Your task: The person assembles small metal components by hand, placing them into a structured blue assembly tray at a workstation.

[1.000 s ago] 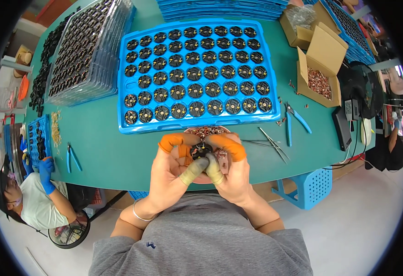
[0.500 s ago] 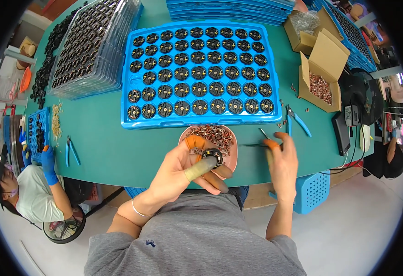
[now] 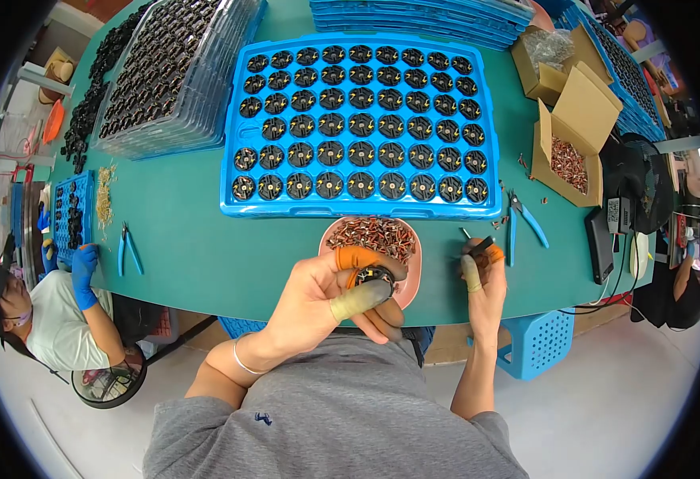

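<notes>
My left hand (image 3: 312,286), with finger cots on its fingertips, is closed around a round black disc part (image 3: 375,275) with small metal bits. It is over a pink bowl (image 3: 415,275) heaped with small copper-coloured and silver pieces (image 3: 372,236). To the right of the bowl, my right hand (image 3: 486,281) is closed on a slim black tool (image 3: 482,245); a thin metal piece shows beside it. Its exact kind is unclear. Beyond both hands lies a blue tray (image 3: 366,211) with rows of similar black discs (image 3: 361,185); one pocket at its left side holds none.
Blue-handled cutters (image 3: 530,223) lie right of the tray, another pair (image 3: 129,249) to the left. An open cardboard box (image 3: 543,160) of small pieces stands at right. Clear trays (image 3: 162,136) are stacked at far left. A gloved co-worker (image 3: 55,311) sits at left.
My right hand has turned, and the black tool it holds now points up to the right. My left hand keeps the disc over the bowl. The whole view has shifted slightly.
</notes>
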Demonstrator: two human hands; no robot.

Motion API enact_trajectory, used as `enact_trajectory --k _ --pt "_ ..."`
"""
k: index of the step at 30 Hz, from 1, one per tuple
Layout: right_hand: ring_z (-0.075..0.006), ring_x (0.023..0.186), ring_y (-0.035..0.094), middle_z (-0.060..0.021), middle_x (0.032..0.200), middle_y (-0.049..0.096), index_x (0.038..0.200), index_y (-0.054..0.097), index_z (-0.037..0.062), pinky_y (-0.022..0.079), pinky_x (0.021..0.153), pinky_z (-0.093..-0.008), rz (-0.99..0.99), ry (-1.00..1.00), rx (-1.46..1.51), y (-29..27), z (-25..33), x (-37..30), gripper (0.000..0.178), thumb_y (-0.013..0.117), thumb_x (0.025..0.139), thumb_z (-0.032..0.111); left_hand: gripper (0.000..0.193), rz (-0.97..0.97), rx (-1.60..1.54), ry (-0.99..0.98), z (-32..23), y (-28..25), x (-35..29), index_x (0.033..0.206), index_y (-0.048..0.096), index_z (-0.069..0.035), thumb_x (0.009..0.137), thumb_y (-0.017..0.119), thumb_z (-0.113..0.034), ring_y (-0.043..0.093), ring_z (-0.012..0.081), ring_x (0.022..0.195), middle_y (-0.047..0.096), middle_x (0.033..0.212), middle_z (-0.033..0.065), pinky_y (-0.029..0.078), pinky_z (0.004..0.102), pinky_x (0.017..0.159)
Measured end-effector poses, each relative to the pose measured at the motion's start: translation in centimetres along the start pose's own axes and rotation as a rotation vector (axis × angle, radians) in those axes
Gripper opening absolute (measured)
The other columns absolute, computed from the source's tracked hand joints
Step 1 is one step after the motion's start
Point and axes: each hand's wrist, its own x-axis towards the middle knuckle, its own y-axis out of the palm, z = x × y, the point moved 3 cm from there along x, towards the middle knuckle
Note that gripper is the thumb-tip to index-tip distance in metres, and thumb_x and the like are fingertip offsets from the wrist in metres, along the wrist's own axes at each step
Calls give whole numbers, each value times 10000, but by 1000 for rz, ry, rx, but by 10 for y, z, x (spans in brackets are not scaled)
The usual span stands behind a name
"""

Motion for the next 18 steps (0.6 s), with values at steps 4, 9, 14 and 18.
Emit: enact_trajectory --k 4,9,14,18 --pt "-134 794 580 -73 945 576 1143 495 -9 466 727 -254 -64 -236 -342 -4 25 -1 226 522 919 8 237 -85 38 37 -2 3 0 1122 519 100 904 492 12 681 294 667 649 779 241 598 348 548" --pt "-254 712 652 -173 894 596 1054 453 -15 551 688 -357 -77 -309 278 7 79 -19 162 505 902 -35 240 -12 68 5 -4 4 0 1172 503 54 954 488 -46 686 267 766 649 868 200 598 335 647" --pt "-319 876 666 -245 956 642 1019 543 -31 550 766 -403 310 -489 725 31 104 -21 217 627 821 -57 261 21 28 -13 -4 2 -2 1190 488 62 957 488 -56 684 271 786 648 890 198 603 345 645" --pt "-314 903 669 -228 953 663 957 594 -17 546 774 -400 342 -489 613 38 106 -19 156 664 818 0 276 11 7 -15 -5 0 -5 1199 470 71 958 489 -63 682 270 786 644 919 202 608 353 645"
